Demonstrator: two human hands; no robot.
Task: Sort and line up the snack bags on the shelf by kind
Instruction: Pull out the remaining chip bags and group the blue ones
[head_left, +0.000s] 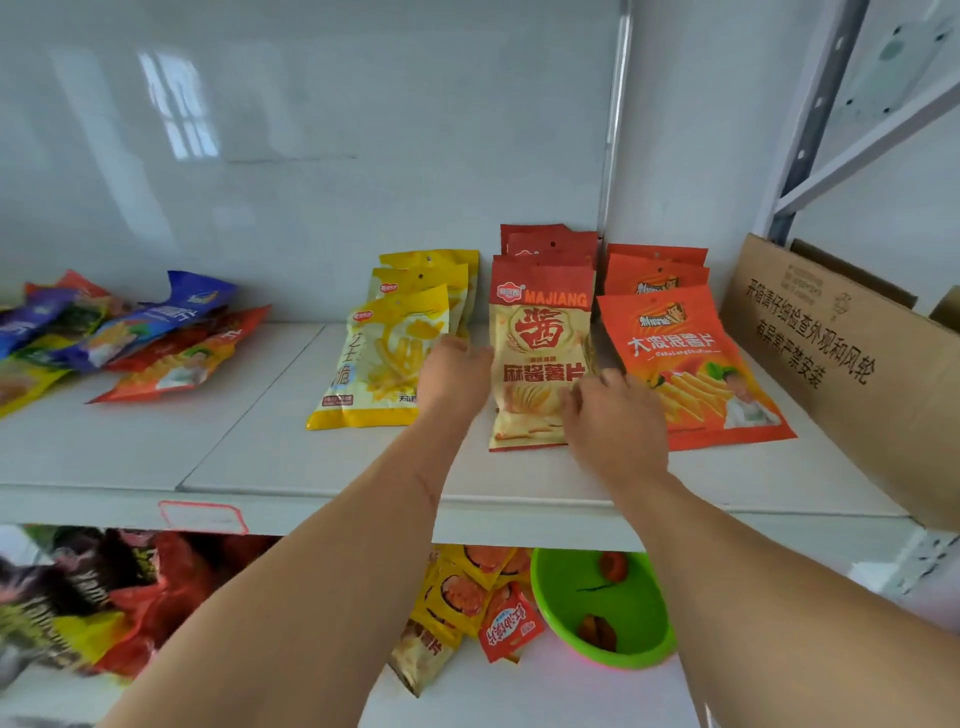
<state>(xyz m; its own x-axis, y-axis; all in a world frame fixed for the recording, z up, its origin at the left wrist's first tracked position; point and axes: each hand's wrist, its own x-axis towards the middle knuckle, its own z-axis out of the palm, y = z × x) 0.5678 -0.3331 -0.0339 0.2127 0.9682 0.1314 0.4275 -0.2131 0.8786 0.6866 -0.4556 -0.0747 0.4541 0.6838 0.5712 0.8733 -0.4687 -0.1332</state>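
Three leaning rows of snack bags stand on the white shelf (260, 457): yellow bags (384, 358), beige-and-red MAJIANG bags (540, 332) and orange bags (680, 358). My left hand (454, 371) touches the left edge of the front MAJIANG bag, between it and the yellow row, fingers loosely bent. My right hand (613, 415) rests with spread fingers on that bag's lower right corner, beside the front orange bag. An unsorted heap of blue, orange and yellow bags (119, 332) lies at the shelf's far left.
A brown cardboard box (852, 374) stands at the shelf's right end against the metal upright. The shelf below holds mixed snack bags (119, 597), small yellow and red packets (467, 603) and a green bowl (602, 608).
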